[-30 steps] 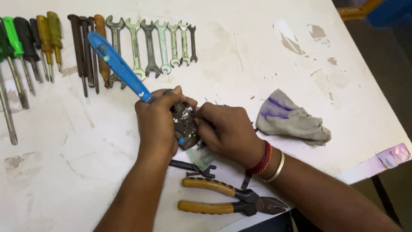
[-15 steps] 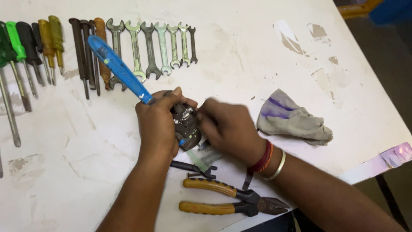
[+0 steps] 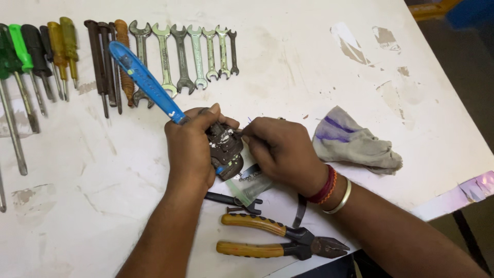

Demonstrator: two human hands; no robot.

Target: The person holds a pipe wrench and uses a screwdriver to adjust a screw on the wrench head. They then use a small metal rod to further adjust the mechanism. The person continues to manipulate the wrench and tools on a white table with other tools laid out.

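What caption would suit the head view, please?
Left hand grips blue-handled crimping tool; right hand feeds its dark head on white table.

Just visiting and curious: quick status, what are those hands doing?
Left hand grips blue-handled crimping tool. Right hand pinches at its dark head. Yellow-handled pliers lie near, grey cloth right.

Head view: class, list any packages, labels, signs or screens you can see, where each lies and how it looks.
Small clear plastic bag: on the white table, under the right hand, flat, see-through, small dark metal parts inside.
Shiny strip: at the table's right edge, thin, pinkish-silver; possibly tape or a label.
No signs or screens.
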